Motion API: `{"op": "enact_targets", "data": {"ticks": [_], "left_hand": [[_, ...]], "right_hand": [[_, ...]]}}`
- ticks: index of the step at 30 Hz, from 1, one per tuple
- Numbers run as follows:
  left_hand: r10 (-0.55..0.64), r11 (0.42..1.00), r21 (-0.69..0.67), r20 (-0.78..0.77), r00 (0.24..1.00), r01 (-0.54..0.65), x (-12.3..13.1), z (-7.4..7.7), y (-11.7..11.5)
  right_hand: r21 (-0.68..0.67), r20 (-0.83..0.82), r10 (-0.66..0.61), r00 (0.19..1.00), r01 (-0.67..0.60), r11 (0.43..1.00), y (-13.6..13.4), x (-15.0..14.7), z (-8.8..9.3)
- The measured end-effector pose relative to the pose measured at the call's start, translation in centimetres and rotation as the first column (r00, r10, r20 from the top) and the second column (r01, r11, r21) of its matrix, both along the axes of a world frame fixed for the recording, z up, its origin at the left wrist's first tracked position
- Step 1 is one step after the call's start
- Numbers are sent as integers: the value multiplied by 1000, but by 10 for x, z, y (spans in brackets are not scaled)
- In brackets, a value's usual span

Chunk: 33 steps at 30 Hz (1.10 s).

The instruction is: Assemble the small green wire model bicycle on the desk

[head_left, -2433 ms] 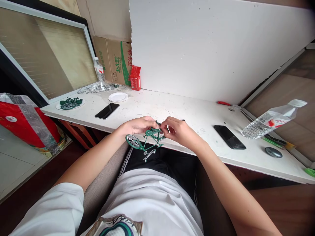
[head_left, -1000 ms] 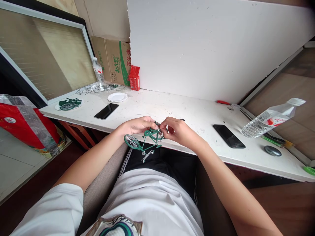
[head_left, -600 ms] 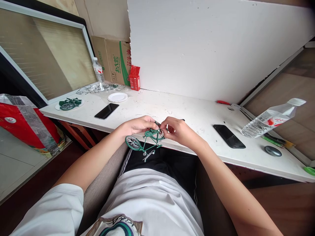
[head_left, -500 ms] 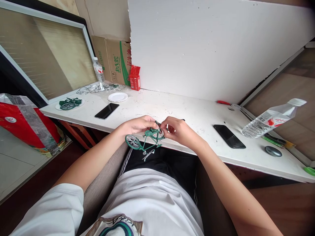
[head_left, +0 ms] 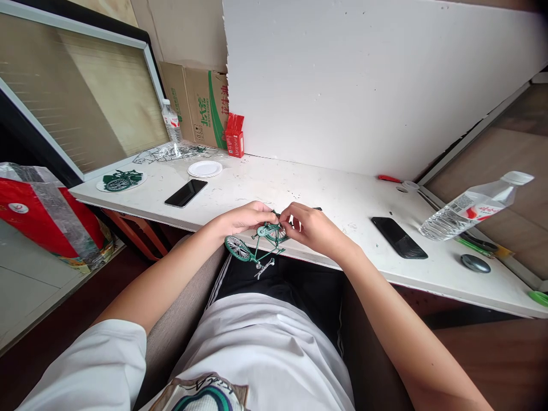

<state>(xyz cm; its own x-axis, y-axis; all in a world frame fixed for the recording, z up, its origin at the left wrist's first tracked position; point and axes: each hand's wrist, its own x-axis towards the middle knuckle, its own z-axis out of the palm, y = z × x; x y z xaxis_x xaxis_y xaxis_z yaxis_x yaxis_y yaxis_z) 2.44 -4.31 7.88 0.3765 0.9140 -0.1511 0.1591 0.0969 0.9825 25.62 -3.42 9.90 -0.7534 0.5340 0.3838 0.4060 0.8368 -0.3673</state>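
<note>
Bench [head_left: 299, 188], near edge: both hands closed on a green model bicycle [head_left: 257, 242].
Left hand [head_left: 242, 220] and right hand [head_left: 310, 228] pinch it at one wheel; the other wheel hangs free past the edge, above the lap. Looks light, thin, easily bent: grip frame, not spokes. Water bottle [head_left: 471, 208] at right end, black phone [head_left: 399, 238] near right wrist, neither obstructing.

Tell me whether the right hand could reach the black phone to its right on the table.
Probably yes: only bare table lies between the right hand and the black phone. It is pinching the green model bicycle, so it would need to let go first.
</note>
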Motion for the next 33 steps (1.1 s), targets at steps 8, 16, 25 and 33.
{"op": "enact_targets", "data": {"ticks": [8, 16, 25, 33], "left_hand": [[6, 1000, 6, -6, 1000, -5, 0, -1, 2], [18, 1000, 13, -35, 999, -18, 0, -4, 3], [1, 1000, 29, -41, 999, 0, 1, -7, 5], [-17, 999, 33, -28, 999, 18, -1, -11, 8]], "right_hand": [[68, 31, -4, 1000, 2, 998, -3, 2, 0], [18, 21, -9, 1000, 9, 1000, 2, 3, -1], [-78, -27, 12, 1000, -15, 997, 11, 3, -6], [-223, -87, 18, 996, -37, 974, 19, 4, -13]]}}
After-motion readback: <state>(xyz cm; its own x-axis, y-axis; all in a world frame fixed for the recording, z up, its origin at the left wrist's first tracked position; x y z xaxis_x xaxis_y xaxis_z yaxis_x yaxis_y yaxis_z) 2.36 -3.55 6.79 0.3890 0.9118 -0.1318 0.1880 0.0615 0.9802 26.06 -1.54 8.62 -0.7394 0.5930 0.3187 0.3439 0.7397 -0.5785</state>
